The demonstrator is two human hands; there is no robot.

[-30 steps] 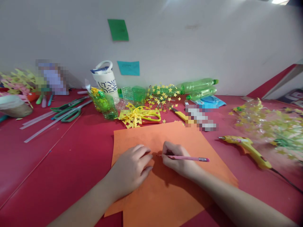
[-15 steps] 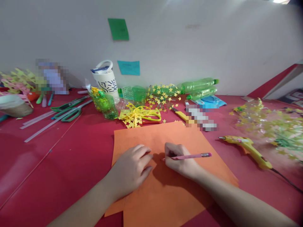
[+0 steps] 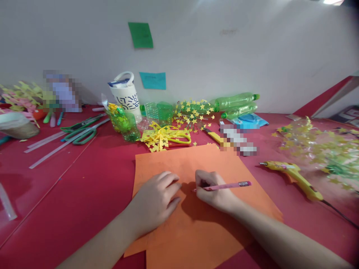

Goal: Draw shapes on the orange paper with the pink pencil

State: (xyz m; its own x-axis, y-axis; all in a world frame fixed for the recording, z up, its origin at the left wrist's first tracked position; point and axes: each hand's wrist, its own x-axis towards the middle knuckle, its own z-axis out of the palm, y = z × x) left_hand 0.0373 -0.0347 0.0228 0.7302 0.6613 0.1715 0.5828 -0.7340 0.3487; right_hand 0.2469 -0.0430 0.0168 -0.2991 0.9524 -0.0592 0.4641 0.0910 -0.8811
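Observation:
Orange paper sheets [image 3: 179,239] lie stacked on the red table in front of me, their edges slightly offset. My left hand [image 3: 158,200] rests on the paper's left side, fingers extended and a little curled, holding nothing. A pink pencil [image 3: 230,185] is gripped in my right hand [image 3: 214,194], its eraser end pointing right. The pencil's tip is down at the paper near the middle, partly hidden by my fingers. Any marks there are too faint to make out.
A yellow glue gun [image 3: 294,179] with its cord lies at right, beside clear plastic with yellow stars [image 3: 314,149]. Behind the paper are yellow star cutouts [image 3: 154,138], a box cutter [image 3: 214,137] and green bottles [image 3: 235,101]. Green-handled scissors [image 3: 84,135] and glue sticks [image 3: 47,158] lie left.
A translucent stick has come into view at the far left edge. Both hands and the pencil stay almost in place.

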